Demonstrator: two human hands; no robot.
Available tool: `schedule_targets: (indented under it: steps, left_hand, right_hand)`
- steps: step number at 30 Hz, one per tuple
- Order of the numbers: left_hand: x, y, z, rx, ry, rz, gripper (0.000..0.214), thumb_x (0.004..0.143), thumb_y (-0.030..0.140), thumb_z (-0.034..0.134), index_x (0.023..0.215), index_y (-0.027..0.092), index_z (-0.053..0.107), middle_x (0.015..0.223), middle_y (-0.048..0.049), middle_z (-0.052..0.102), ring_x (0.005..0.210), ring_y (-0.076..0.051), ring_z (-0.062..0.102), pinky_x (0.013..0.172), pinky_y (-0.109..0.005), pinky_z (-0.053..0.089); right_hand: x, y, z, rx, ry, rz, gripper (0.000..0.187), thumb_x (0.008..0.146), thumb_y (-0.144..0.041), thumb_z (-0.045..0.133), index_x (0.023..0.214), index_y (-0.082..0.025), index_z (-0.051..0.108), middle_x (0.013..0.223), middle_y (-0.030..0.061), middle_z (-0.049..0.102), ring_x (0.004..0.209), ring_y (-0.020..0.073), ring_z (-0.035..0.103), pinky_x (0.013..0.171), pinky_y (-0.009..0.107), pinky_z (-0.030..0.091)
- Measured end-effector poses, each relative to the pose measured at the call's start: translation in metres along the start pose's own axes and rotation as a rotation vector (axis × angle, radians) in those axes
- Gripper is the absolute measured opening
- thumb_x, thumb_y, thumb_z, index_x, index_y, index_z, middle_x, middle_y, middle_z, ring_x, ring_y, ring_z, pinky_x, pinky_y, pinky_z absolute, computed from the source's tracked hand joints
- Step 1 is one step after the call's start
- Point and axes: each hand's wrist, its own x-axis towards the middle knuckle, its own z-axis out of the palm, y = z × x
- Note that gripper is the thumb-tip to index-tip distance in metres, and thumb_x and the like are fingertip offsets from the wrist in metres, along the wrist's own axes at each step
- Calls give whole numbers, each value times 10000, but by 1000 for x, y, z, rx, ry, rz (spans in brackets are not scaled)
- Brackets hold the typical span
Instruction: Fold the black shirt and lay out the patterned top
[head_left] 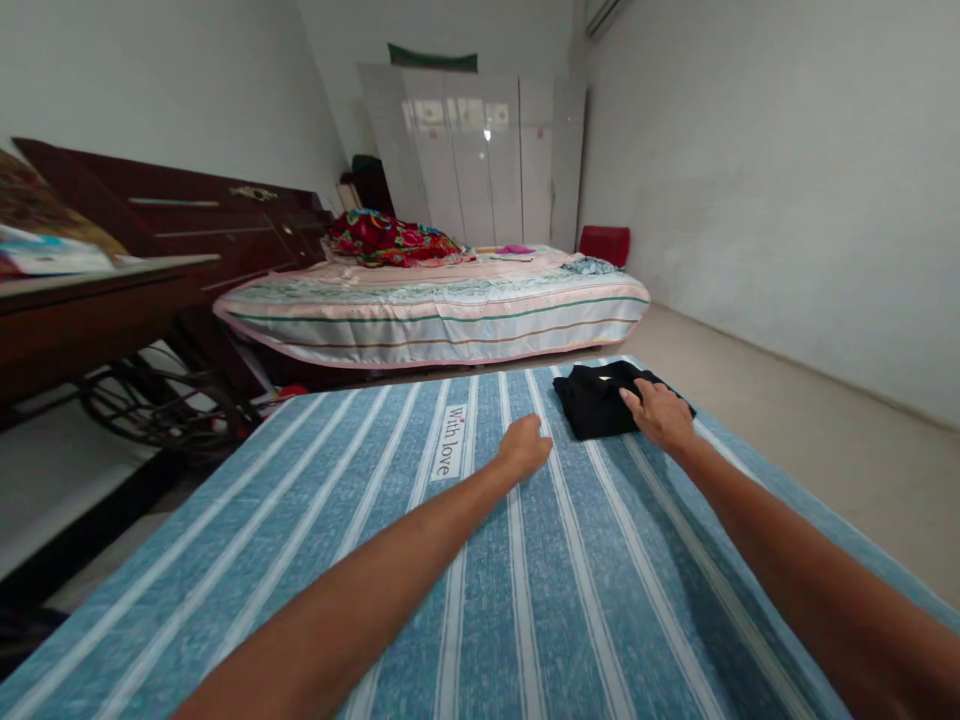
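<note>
A folded black garment (600,396) lies near the far right corner of a blue-and-white striped sheet (360,520). My right hand (660,413) rests flat on the garment's near right edge, fingers stretched out. My left hand (525,447) is on the sheet just left of the garment, fingers curled under into a loose fist, nothing visible in it. Both arms reach forward across the sheet. A white label reading "With love" (448,441) is printed on the sheet left of my left hand.
Beyond the sheet stands a bed (435,305) with a striped cover and a heap of colourful bedding (390,240). A dark wooden table (97,300) is at the left. White wardrobes (480,150) line the far wall; a red box (604,243) sits beside the bed.
</note>
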Motion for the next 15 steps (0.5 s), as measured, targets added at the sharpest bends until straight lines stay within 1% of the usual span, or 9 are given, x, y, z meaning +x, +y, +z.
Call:
schedule_targets:
  steps: [2, 4, 7, 8, 9, 11, 12, 15]
  left_hand:
    - [-40, -16, -21, 38, -63, 75, 85, 659, 161, 598, 735, 198, 590, 726, -38, 637, 820, -241, 621, 773, -317, 446]
    - [-88, -35, -42, 72, -104, 136, 110, 684, 184, 589, 792, 198, 607, 809, -51, 650, 854, -238, 618, 816, -329, 452]
    - [-163, -67, -76, 137, -129, 197, 198, 743, 186, 531, 926, 193, 607, 1023, -84, 643, 998, -235, 588, 918, -354, 438]
    - [-187, -79, -88, 239, -131, 253, 234, 772, 190, 491, 983, 188, 593, 1094, -100, 626, 1057, -237, 569, 946, -372, 433]
    - [-209, -92, -101, 336, -104, 265, 263, 796, 201, 465, 1031, 184, 583, 1171, -116, 600, 1121, -245, 541, 978, -392, 420]
    - [-247, -117, -131, 480, -44, 231, 303, 825, 217, 423, 1086, 182, 571, 1244, -123, 568, 1179, -241, 512, 1007, -386, 409]
    - [-264, -130, -148, 540, -7, 174, 307, 832, 240, 415, 1085, 176, 577, 1243, -129, 570, 1180, -243, 514, 1009, -380, 409]
    - [-308, -164, -203, 690, 68, -112, 365, 837, 288, 380, 1077, 104, 585, 1222, -184, 565, 1165, -272, 525, 1009, -375, 399]
  right_hand:
    - [-28, -8, -7, 16, -10, -74, 505, 938, -457, 300, 1271, -121, 477, 1148, 214, 565, 1067, 338, 530, 893, 472, 378]
    - [-68, -17, -11, 48, -48, -177, 481, 932, -444, 333, 1250, -124, 501, 1148, 185, 585, 1065, 304, 543, 906, 420, 398]
    - [-141, -28, -10, 104, -117, -323, 423, 922, -410, 368, 1196, -145, 553, 1147, 129, 615, 1056, 247, 567, 917, 349, 426]
    - [-167, -30, -8, 122, -136, -368, 414, 921, -405, 370, 1173, -145, 568, 1143, 120, 621, 1043, 236, 577, 917, 341, 436]
    - [-192, -31, -6, 150, -142, -433, 421, 920, -414, 370, 1164, -138, 575, 1146, 123, 620, 1040, 238, 581, 914, 350, 448]
    - [-239, -33, -1, 175, -108, -503, 421, 920, -425, 377, 1145, -138, 588, 1143, 123, 625, 1039, 238, 589, 921, 364, 461]
    - [-260, -33, 2, 175, -82, -531, 411, 919, -430, 388, 1140, -151, 594, 1150, 118, 626, 1045, 238, 590, 921, 366, 469]
    - [-312, -38, 5, 157, 38, -636, 364, 893, -433, 460, 1110, -187, 616, 1139, 99, 639, 1025, 234, 612, 886, 355, 505]
